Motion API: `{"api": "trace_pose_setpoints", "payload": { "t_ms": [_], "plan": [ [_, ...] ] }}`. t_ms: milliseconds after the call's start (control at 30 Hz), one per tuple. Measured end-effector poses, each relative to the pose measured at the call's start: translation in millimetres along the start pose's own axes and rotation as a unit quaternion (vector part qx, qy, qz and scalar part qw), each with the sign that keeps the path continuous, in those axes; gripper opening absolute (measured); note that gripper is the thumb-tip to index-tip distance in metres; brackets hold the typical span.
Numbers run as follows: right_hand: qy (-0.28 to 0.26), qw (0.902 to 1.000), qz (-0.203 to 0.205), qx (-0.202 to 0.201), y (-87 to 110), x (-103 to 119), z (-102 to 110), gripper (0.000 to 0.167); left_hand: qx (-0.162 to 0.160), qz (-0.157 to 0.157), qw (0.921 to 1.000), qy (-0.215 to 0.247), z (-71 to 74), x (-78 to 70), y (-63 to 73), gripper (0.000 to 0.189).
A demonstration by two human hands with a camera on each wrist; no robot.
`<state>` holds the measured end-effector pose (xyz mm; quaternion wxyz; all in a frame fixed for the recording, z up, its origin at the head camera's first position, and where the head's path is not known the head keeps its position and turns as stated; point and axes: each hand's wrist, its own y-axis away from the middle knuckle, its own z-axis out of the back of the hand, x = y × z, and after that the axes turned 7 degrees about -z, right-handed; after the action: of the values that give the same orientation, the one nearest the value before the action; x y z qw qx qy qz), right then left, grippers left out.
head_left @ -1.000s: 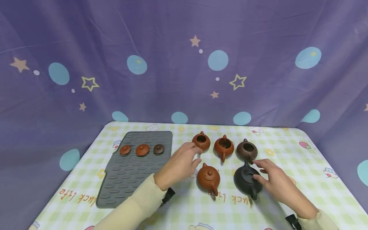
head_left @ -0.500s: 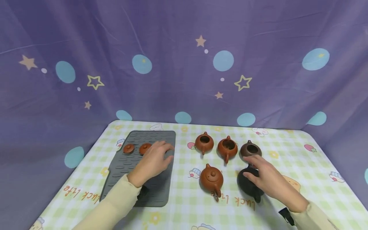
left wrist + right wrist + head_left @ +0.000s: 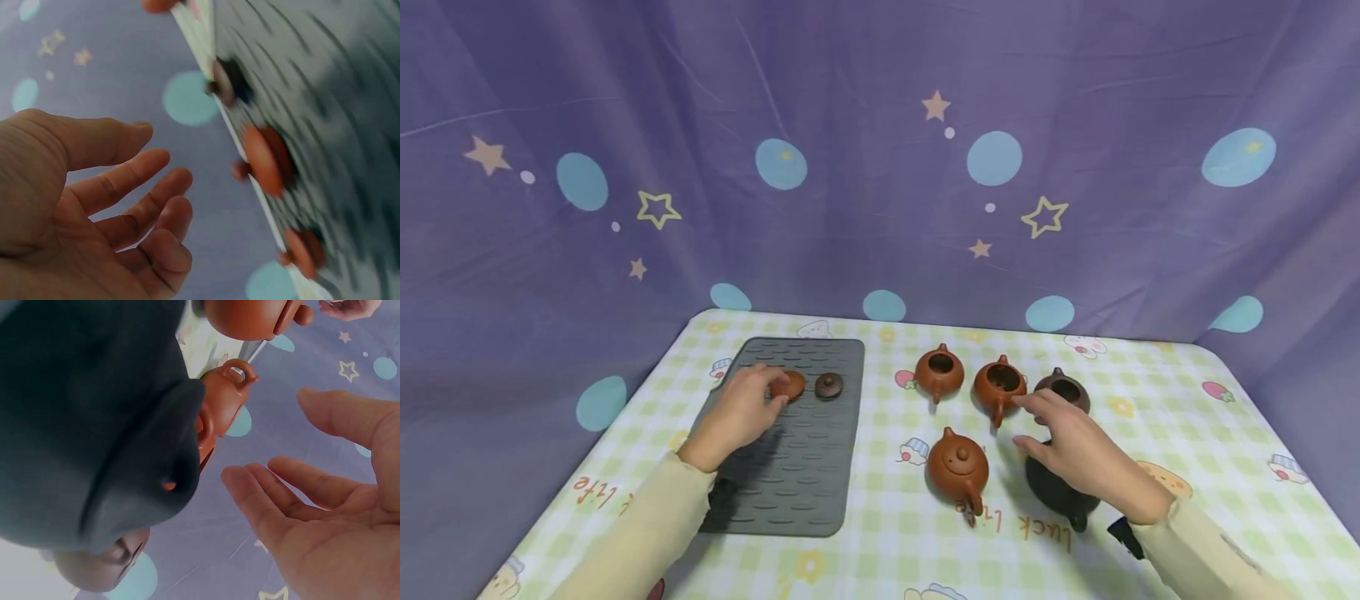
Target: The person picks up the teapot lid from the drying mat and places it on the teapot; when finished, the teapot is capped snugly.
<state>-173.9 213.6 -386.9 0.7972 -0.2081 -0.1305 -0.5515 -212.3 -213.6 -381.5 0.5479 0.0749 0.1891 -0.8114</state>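
Observation:
My left hand (image 3: 741,410) hovers over the grey ridged mat (image 3: 805,500), its fingers loosely bent and holding nothing. Beside its fingertips sits an orange-brown teapot lid (image 3: 792,385), with a dark brown lid (image 3: 829,386) to the right. A smaller reddish lid (image 3: 305,252) shows in the left wrist view; in the head view the hand hides it. My right hand (image 3: 1078,450) is held above the black teapot (image 3: 1056,492), thumb and fingers spread apart around nothing. Left of it stands a reddish-brown teapot (image 3: 955,475) with its lid on.
Behind stand three lidless teapots: a small reddish one (image 3: 942,385), an orange-brown one (image 3: 987,398) and a dark brown one (image 3: 1078,398), partly covered by my right hand. A checked tablecloth (image 3: 880,467) covers the table; a purple curtain (image 3: 880,208) hangs beyond.
My left hand has moved left from the teapots to the lids on the mat. My right hand has shifted slightly left and lies above the black teapot. The lids and teapots stay in place.

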Motion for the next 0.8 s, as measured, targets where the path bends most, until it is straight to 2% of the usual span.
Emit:
{"api": "trace_pose_setpoints", "payload": {
  "t_ms": [200,467,667,800],
  "plan": [
    [0.014,0.9997,0.01,0.017,-15.3,2.1,-4.5,0.043,0.0,0.028,0.9996,0.002,-1.2,33.8,0.6,0.027],
    [0.026,0.9983,0.034,0.039,-37.0,6.6,-9.1,0.049,-0.033,0.054,0.9979,-0.009,-4.3,70.0,-1.8,0.017],
    [0.016,0.9984,0.03,0.045,-46.8,5.3,-12.3,0.05,-0.023,0.082,0.996,-0.029,-6.2,84.5,-8.4,0.021],
    [0.002,0.9986,0.026,0.047,-51.0,4.1,-12.4,0.045,-0.013,0.093,0.9947,-0.041,-8.7,90.3,-13.5,0.02]
  ]
}}
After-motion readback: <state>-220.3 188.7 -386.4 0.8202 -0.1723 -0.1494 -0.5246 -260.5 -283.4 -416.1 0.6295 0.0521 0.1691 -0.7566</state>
